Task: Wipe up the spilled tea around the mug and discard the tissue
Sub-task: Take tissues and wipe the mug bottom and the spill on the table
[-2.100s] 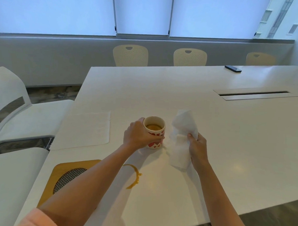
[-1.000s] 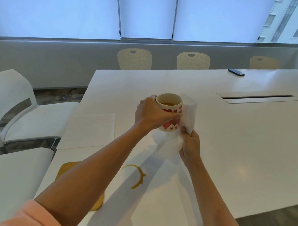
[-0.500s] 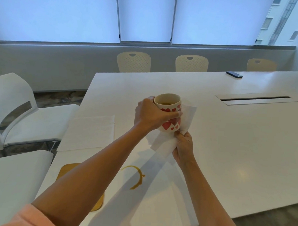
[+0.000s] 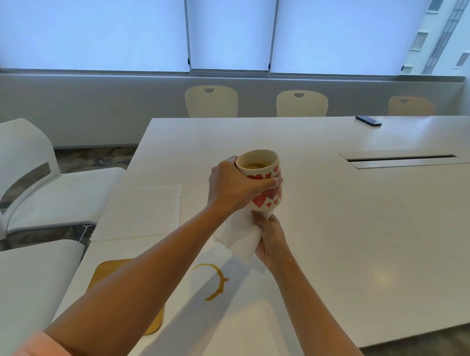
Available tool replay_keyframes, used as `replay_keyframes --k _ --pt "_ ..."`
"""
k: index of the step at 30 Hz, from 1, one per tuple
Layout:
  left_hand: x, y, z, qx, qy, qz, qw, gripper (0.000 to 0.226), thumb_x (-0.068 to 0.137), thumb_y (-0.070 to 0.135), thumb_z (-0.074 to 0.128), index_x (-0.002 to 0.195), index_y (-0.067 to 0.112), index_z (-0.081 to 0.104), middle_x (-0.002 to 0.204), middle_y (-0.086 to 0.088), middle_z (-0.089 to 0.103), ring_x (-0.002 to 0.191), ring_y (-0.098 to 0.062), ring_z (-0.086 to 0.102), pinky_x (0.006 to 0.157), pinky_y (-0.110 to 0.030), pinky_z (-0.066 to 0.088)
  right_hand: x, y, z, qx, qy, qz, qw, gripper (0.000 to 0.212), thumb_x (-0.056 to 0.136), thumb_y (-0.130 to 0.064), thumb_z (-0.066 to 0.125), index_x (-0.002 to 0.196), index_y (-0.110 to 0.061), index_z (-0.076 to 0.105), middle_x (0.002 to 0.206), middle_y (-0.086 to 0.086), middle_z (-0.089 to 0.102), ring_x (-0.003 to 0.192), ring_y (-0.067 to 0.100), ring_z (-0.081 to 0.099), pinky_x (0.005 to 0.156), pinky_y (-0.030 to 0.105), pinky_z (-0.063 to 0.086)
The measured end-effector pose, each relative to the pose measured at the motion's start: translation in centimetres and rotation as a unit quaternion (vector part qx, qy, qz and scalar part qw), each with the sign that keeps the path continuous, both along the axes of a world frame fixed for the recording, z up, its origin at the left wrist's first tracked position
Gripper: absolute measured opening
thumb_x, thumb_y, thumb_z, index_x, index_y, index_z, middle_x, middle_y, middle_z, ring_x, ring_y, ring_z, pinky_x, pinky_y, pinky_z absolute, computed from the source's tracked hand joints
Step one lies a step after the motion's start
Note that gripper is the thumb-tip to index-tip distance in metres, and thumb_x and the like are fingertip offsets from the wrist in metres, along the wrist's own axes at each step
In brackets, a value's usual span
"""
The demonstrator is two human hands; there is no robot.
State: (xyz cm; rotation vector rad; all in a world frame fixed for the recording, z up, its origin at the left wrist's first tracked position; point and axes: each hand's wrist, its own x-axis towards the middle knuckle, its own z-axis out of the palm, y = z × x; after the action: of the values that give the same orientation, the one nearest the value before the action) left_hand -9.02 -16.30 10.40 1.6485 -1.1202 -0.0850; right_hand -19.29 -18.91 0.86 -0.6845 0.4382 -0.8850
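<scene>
Mug (image 4: 263,179) with red hearts is up off the white table (image 4: 361,223), gripped by the left hand (image 4: 233,188), while the right hand (image 4: 271,241) squeezes a tissue (image 4: 242,234) against its bottom, above the tea ring (image 4: 213,282).

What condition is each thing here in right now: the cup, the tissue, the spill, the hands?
White mug with red hearts: lifted off the table, holding tea.
White tissue: bunched, pressed under the mug's base.
Brown ring of spilled tea: unwiped on the white table.
Left hand: gripping the mug.
Right hand: gripping the tissue.
</scene>
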Motion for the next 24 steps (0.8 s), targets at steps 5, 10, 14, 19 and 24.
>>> replay_keyframes --k 5,10,14,19,24 --pt "0.1 0.2 -0.1 -0.014 -0.007 0.007 1.0 0.076 0.06 0.073 0.075 0.117 0.023 0.064 0.11 0.007 0.072 0.083 -0.006 0.062 0.066 -0.007 0.04 0.2 0.7 0.2 0.029 0.001 0.029 0.999 0.04 0.095 -0.01 0.055 0.135 -0.002 0.053 0.129 0.025 0.058 0.119 0.047 0.054 0.106 0.067 0.039" --pt "0.3 0.5 -0.2 -0.018 -0.008 0.01 1.0 0.084 0.057 0.078 0.068 0.119 0.021 0.064 0.112 0.005 0.072 0.084 -0.006 0.061 0.066 -0.006 0.039 -0.2 1.4 0.4 0.045 0.008 0.04 0.998 0.034 0.1 -0.007 0.051 0.133 -0.005 0.055 0.125 0.024 0.064 0.11 0.042 0.063 0.091 0.058 0.055" --pt "0.6 0.6 -0.4 -0.015 -0.013 0.014 1.0 0.088 0.054 0.082 0.063 0.119 0.022 0.064 0.112 0.004 0.072 0.084 -0.006 0.061 0.065 -0.007 0.038 -0.6 2.1 0.3 0.051 0.001 0.041 0.998 0.029 0.1 -0.005 0.049 0.128 -0.003 0.057 0.117 0.022 0.07 0.098 0.035 0.072 0.08 0.048 0.062" --pt "1.4 0.8 -0.4 -0.009 -0.022 0.026 0.999 0.095 0.051 0.086 0.059 0.12 0.021 0.063 0.113 0.003 0.072 0.084 -0.006 0.06 0.064 -0.008 0.038 -1.2 2.5 -0.1 0.037 0.024 0.042 0.998 0.034 0.096 -0.012 0.055 0.129 -0.001 0.059 0.128 0.025 0.064 0.116 0.04 0.063 0.1 0.054 0.051" --pt "2.5 1.2 -0.4 0.003 -0.027 0.04 0.999 0.096 0.05 0.086 0.06 0.12 0.019 0.064 0.112 0.002 0.073 0.083 -0.007 0.06 0.061 -0.009 0.037 -2.3 2.4 -0.6 0.032 0.033 0.03 0.999 0.034 0.1 -0.011 0.05 0.132 -0.001 0.058 0.127 0.023 0.065 0.111 0.036 0.066 0.093 0.05 0.056"
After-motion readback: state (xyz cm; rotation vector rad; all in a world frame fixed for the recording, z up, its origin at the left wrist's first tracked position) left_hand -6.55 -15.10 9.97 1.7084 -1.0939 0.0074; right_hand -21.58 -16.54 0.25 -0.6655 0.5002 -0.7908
